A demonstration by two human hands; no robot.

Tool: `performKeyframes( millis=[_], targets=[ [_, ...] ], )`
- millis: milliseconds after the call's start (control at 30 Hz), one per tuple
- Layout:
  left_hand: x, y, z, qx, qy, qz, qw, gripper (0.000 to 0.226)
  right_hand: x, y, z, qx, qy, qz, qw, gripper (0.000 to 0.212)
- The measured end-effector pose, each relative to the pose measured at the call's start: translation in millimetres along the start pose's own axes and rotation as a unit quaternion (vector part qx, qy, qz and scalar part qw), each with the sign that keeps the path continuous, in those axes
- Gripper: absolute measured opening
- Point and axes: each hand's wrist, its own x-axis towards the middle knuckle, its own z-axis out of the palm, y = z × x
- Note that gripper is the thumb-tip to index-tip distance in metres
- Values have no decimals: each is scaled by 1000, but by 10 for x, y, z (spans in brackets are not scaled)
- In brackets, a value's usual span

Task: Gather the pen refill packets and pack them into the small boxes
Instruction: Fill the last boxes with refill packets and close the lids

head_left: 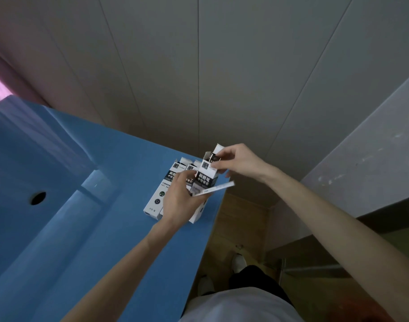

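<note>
My left hand grips a small black-and-white box and lifts it above the blue table. The box's top flaps stand open. My right hand pinches the top of the box at its open end, fingers on a dark piece at the mouth. A thin white strip, maybe a refill packet, sticks out sideways under the held box, between my left fingers. Two more white boxes lie side by side on the table beneath my left hand, partly hidden by it.
The boxes lie near the table's right edge, with wooden floor below. A round dark hole sits in the blue surface at the left. A grey ledge runs along the right. My feet show below the table edge.
</note>
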Motion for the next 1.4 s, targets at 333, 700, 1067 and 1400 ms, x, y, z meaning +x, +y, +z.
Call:
performKeyframes(
  millis=[333,700,1067,1400],
  targets=[
    [247,-396,-360,-167,-155,-189,955,16,366,728,286,-43,49,53,996,47],
    [541,-261,-307,-150,-129,-180,963,18,279,603,559,-304,98,-237,918,46],
    [696,-262,-192,-110,27,-116,987,40,446,764,323,-263,176,-169,934,16],
    [658,-165,351,356,-99,141,919,88,551,917,224,145,264,140,943,8]
  ],
)
